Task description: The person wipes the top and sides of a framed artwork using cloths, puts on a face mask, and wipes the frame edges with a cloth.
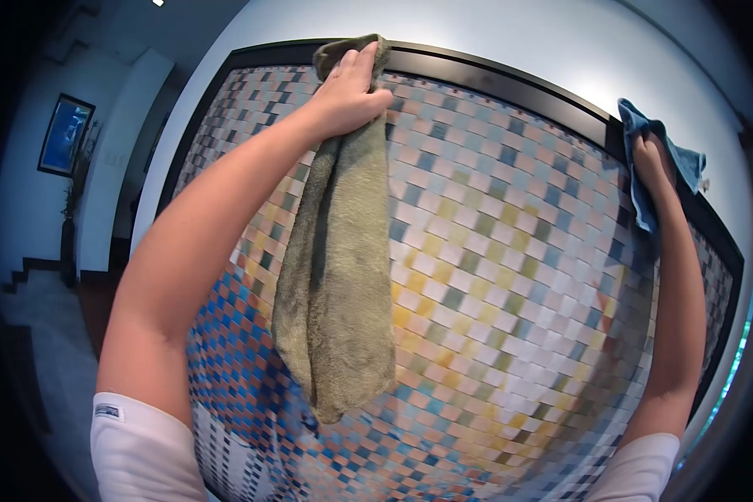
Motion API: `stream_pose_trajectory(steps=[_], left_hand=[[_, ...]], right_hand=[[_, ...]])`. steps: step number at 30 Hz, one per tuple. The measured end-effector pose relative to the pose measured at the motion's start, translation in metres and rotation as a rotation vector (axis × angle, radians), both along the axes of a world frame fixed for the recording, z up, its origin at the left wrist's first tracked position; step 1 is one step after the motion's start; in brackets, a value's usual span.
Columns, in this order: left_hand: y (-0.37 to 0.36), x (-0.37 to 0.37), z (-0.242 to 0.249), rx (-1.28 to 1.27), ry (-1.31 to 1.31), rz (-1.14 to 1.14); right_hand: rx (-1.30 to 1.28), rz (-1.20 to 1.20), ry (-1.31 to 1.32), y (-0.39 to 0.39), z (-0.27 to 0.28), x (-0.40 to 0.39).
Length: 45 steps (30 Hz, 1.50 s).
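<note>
My left hand (353, 94) is raised to the top edge of a large framed picture and presses an olive-green cloth (351, 276) against the dark frame (494, 77). Part of the cloth is bunched under its fingers, and the long rest hangs down over the picture (468, 251), a checkered weave of coloured squares. At the frame's upper right corner, my right hand (651, 159) grips a blue cloth (686, 163), with its fingers partly hidden in the folds. One end of that cloth drapes down over the picture's right side.
A white wall (544, 42) surrounds the frame. On the left, a smaller framed picture (65, 134) hangs on a wall beyond a doorway, with a tall dark vase (68, 226) near it. Bright light shows at the far right edge.
</note>
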State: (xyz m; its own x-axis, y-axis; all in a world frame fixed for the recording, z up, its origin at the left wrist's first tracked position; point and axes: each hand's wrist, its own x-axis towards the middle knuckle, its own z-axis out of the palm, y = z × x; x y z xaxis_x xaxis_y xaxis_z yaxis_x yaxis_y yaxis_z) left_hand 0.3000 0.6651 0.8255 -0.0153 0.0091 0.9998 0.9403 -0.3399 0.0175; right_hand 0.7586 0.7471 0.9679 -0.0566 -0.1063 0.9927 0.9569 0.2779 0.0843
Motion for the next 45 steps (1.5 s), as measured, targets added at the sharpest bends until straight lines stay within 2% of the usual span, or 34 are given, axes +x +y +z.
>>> stream_pose_trajectory(steps=[3,4,7,8,9,11,14,17,18,21,22,25,26,27,29,33,34,39,40,42,45], left_hand=[[-0.027,-0.036,-0.016,-0.205,0.124,0.073],[-0.045,-0.041,-0.022,-0.335,0.127,0.195],[-0.068,-0.09,-0.024,-0.531,0.216,0.346],[-0.067,-0.114,-0.027,-0.448,0.261,0.443],[-0.076,-0.128,-0.027,-0.496,0.256,0.446],[-0.079,-0.167,-0.025,-0.547,0.234,0.653],[-0.084,-0.223,-0.03,-0.481,0.141,0.691],[-0.078,-0.276,-0.039,-0.246,0.021,0.657],[-0.079,-0.292,-0.036,-0.261,-0.119,0.54],[-0.078,-0.327,-0.047,-0.083,-0.372,0.492],[-0.077,-0.339,-0.052,-0.028,-0.423,0.552],[-0.086,-0.339,-0.074,-0.174,-0.706,0.594],[-0.086,-0.347,-0.081,-0.263,-0.728,0.65],[-0.079,-0.354,-0.092,-0.219,-0.727,0.785],[-0.078,-0.358,-0.102,-0.388,-0.761,0.71],[-0.04,-0.411,-0.136,-0.504,-0.722,0.616],[-0.031,-0.425,-0.148,-0.52,-0.705,0.517],[-0.002,-0.466,-0.188,-0.56,-0.684,0.066],[0.0,-0.459,-0.189,-0.624,-0.681,0.044],[-0.004,-0.447,-0.191,-0.533,-0.664,0.097],[-0.005,-0.453,-0.184,-0.495,-0.576,0.12]], right_hand=[[-0.02,0.009,0.049,-0.01,-0.008,-0.053],[-0.014,0.003,0.052,-0.009,-0.007,-0.061],[0.013,0.015,0.048,0.004,0.003,-0.074],[0.026,0.028,0.043,0.011,0.009,-0.076],[0.038,0.04,0.038,0.018,0.015,-0.077],[0.034,0.043,0.043,0.011,0.009,-0.096],[0.046,0.045,0.035,0.006,0.006,-0.12],[0.015,0.02,0.083,-0.005,-0.003,-0.133],[0.016,0.005,0.088,-0.001,0.0,-0.13],[0.017,-0.036,0.095,0.01,0.011,-0.118],[0.011,-0.048,0.09,0.011,0.013,-0.114],[0.023,-0.055,0.053,0.009,0.015,-0.115],[0.047,0.005,0.064,0.009,0.011,-0.117],[0.127,0.022,0.024,0.021,0.018,-0.107],[0.078,0.055,0.01,0.027,0.028,-0.098],[-0.024,0.001,0.058,0.026,0.037,-0.094],[0.041,-0.083,0.113,0.021,0.029,-0.102],[-0.024,-0.087,0.124,0.02,0.031,-0.093],[-0.042,-0.092,0.135,0.019,0.03,-0.093],[0.009,-0.083,0.087,0.036,0.041,-0.079],[0.045,-0.038,0.076,0.042,0.041,-0.106]])
